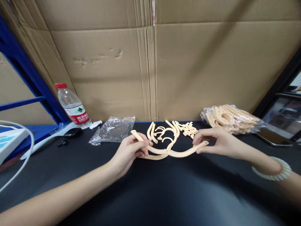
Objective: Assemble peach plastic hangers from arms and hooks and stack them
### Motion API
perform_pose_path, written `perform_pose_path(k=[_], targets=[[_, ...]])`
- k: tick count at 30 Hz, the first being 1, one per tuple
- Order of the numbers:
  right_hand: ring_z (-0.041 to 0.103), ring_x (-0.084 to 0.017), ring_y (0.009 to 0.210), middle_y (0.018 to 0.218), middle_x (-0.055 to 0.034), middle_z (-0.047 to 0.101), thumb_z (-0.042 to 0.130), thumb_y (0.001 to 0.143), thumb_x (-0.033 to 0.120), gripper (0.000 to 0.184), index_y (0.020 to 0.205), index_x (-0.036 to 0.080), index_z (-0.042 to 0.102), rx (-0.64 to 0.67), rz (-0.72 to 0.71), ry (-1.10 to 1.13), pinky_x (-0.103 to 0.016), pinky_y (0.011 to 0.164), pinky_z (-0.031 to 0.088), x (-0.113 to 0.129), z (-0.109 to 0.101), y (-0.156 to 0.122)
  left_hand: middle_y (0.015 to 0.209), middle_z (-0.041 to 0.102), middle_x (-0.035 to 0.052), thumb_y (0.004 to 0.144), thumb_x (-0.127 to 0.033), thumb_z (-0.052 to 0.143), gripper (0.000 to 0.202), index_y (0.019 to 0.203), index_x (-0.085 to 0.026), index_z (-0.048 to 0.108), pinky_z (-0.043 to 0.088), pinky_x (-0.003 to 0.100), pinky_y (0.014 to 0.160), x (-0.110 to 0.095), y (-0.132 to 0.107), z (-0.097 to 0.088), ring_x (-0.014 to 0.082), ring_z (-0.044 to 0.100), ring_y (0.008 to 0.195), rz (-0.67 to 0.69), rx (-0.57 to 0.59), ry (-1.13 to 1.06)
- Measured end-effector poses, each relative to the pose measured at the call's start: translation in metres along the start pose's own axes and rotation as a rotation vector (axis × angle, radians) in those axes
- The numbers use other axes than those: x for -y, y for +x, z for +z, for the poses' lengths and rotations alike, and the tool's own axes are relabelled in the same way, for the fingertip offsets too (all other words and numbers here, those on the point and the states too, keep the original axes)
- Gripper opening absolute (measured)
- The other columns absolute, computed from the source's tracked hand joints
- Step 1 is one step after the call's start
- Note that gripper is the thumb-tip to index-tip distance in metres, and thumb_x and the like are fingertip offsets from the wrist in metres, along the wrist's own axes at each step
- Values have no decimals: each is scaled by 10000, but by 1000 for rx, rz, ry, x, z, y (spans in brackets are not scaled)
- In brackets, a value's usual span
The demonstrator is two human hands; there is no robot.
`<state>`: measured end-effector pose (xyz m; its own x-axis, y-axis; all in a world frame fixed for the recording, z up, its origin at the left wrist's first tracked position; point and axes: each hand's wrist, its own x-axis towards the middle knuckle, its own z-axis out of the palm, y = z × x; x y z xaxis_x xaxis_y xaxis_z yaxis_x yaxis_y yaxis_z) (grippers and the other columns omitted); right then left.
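Observation:
Between my hands is a beige plastic clothes hanger [182, 154], its curved arms meeting in the middle, where a hook-like stem seems to rise behind. My left hand [133, 147] is closed on its left side, thumb over the upper arm; a second curved strip shows just below. Thumb and fingers of my right hand [213, 141] pinch the hanger's right arm close to its tip. Just beyond lie loose curved arms [152, 133], hook pieces [167, 140] and a cluster of small beige parts [188, 129]. My fingers partly cover the hanger's left side.
A crumpled clear plastic bag [113, 130] lies left of the parts, with a red-capped water bottle [78, 108] behind it. At the right are a bag of beige pieces [231, 119] and a phone [272, 137]. Cardboard [188, 62] stands upright behind the black tabletop [164, 194].

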<state>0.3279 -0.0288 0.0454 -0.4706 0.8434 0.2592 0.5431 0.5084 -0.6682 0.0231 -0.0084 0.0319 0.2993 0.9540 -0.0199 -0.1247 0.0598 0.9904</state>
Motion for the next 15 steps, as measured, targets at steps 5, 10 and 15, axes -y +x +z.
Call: perform_pose_path(k=[5,10,15], targets=[[619,-158,658,731,-19,684,701,790,371,199,790,172,693,152,36,-118,-254,602,463,-5,-8,0,803,712,18,675,-229,802,169,790,-155,703,520,208,628,-13,26,-31,116,653,662,26,318,367],[615,-154,663,714,-3,675,700,777,304,123,777,181,700,268,51,-172,-261,627,453,-9,-4,1,774,708,42,752,-297,742,153,789,-154,703,512,259,653,-10,31,-40,168,663,718,226,548,826],[601,-164,792,873,-30,644,677,782,224,66,740,178,655,284,-49,-212,-274,715,457,-12,3,3,870,642,46,797,-163,657,26,773,-168,651,475,283,773,-9,19,-30,178,585,863,616,654,1166]])
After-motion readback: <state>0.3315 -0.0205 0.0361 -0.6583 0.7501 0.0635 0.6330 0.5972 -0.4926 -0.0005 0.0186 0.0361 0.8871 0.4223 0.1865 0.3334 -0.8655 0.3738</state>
